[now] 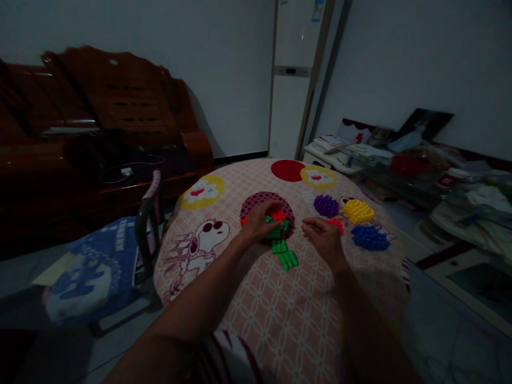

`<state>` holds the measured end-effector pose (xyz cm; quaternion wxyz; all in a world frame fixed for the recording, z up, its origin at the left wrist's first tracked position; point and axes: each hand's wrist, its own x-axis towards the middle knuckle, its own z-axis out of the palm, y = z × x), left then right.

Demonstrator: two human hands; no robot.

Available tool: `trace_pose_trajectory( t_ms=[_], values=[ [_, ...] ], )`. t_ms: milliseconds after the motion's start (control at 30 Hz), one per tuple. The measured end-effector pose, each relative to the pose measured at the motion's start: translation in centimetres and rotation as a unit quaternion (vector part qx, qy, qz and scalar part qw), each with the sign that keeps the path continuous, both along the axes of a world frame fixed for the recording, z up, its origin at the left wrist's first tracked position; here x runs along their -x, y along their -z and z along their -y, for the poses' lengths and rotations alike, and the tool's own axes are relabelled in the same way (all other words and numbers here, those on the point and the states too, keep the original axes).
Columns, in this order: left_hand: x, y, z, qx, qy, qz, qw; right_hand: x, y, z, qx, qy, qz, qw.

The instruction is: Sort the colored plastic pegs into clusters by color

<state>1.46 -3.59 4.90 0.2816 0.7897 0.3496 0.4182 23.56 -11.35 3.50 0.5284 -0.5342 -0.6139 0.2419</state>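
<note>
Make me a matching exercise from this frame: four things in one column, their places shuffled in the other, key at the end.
Things
1. Purple pieces
2. Left hand
3. Blue pieces
4. Solid red circle

Places
A. At the tablecloth's far side, beside a yellow printed circle
B. Between the white pieces and the yellow pieces
C. On the near side of the yellow pieces
D. At the green pieces

Right pairs: 1-B, 2-D, 3-C, 4-A

You have, 1 ea.: purple knobbly plastic cluster (326,205), yellow ditto (359,212), blue ditto (370,238); green ribbed plastic grps. (288,260), min. 2; rd. cloth-covered tbl. (280,325), 1.
</note>
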Motion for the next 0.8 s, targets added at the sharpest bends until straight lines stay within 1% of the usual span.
trace_pose_trajectory(
  t_ms=[67, 133, 233, 300, 433, 567, 667, 800],
  values=[
    [-1.2, 0.2, 0.9, 0.016, 0.035, -0.002, 0.999, 0.8, 0.1, -0.1, -0.016, -0.029, 0.006, 0.999],
    [-2.0, 0.5, 1.4, 0.041, 0.052, -0.001, 0.998, 1.3, 0.0, -0.1, -0.038, -0.046, 0.023, 0.998],
    [-2.5, 0.7, 1.7, 0.041, 0.023, -0.012, 0.999, 1.6, -0.2, 0.0, -0.063, -0.048, 0.053, 0.995],
    [-2.5, 0.6, 1.8, 0.032, 0.018, -0.016, 0.999, 1.7, -0.3, 0.1, -0.077, -0.037, 0.080, 0.993],
    [-2.5, 0.2, 2.2, 0.051, 0.063, -0.003, 0.997, 2.1, -0.2, 0.2, -0.107, 0.012, 0.142, 0.984],
    [-2.7, 0.3, 2.5, 0.021, 0.072, -0.022, 0.997, 2.2, -0.2, 0.2, -0.106, 0.035, 0.170, 0.979],
    [-2.7, 0.3, 2.6, 0.009, 0.089, -0.026, 0.996, 1.9, -0.6, 0.3, -0.085, 0.022, 0.138, 0.987],
    [-2.8, 0.1, 3.0, 0.024, 0.125, -0.028, 0.991, 0.5, -1.3, 0.3, -0.018, -0.025, 0.018, 0.999]
  ],
)
